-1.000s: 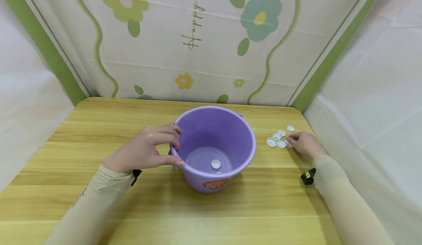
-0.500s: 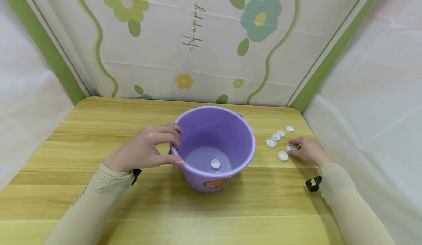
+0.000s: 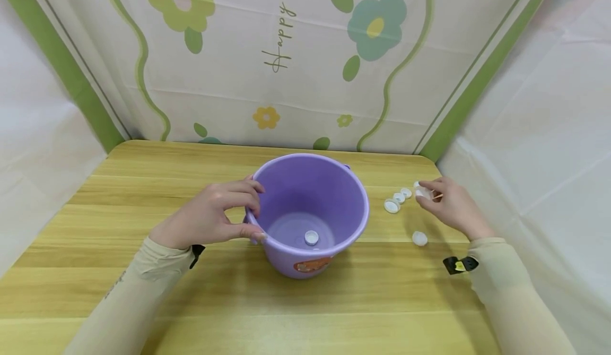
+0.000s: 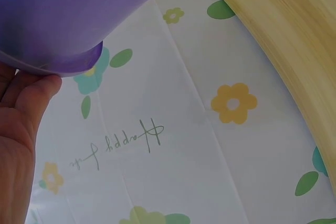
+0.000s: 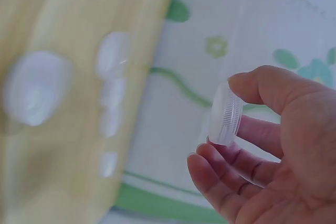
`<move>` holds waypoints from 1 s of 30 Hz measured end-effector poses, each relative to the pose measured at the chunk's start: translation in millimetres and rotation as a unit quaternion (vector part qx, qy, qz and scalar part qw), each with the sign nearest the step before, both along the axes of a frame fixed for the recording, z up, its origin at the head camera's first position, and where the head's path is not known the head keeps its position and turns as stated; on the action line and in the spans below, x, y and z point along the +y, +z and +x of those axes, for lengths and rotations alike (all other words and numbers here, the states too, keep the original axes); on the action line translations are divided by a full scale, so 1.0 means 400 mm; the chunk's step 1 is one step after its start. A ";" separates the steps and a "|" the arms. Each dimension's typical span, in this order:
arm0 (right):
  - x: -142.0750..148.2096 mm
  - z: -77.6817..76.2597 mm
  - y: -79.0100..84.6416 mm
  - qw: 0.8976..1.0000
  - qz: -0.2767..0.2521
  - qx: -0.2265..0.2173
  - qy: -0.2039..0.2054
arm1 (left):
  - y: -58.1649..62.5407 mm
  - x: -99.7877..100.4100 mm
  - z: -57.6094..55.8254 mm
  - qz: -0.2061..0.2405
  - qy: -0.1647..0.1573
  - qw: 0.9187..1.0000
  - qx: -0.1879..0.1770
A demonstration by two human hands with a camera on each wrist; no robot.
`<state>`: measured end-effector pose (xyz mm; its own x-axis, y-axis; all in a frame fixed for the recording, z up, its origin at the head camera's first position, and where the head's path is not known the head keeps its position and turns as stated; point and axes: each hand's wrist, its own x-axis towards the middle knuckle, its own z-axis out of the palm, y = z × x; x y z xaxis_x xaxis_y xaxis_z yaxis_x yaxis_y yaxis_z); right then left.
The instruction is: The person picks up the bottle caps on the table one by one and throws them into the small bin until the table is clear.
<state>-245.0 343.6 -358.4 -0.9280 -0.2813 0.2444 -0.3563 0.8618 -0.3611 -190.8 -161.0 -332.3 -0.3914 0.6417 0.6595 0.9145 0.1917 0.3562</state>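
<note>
A purple bucket [image 3: 305,196] stands upright mid-table, an orange label on its near side. My left hand [image 3: 215,214] grips its left rim, thumb outside and fingers over the edge; the left wrist view shows the fingers against the bucket [image 4: 63,24]. Inside, a white bottle cap [image 3: 311,237] lies on the bottom, with part of another at the near wall. To the right, my right hand [image 3: 451,201] pinches a translucent white cap [image 5: 226,114] between thumb and fingers, raised above the table. One loose cap [image 3: 419,239] lies nearer the front, below that hand.
Several white caps [image 3: 399,198] lie in a slanting row right of the bucket, one partly behind the right hand. The wooden table [image 3: 305,318] meets a flower-printed curtain [image 3: 229,95] at the back. A white sheet [image 3: 539,185] hangs on the right.
My right hand has drawn one cap toward the front, leaving it apart from the others, then picked up another and raised it. The left hand and bucket have stayed put.
</note>
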 end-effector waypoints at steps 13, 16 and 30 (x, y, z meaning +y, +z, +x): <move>-0.116 0.068 0.114 0.995 -0.039 0.067 0.064 | -0.001 0.000 -0.002 0.000 0.001 1.000 -0.012; -0.143 0.081 0.135 0.990 -0.052 0.090 0.099 | 0.002 0.000 0.000 -0.001 0.001 1.000 -0.012; -0.297 0.153 0.227 0.950 -0.200 0.137 0.198 | -0.001 -0.001 0.001 -0.005 0.001 1.000 -0.014</move>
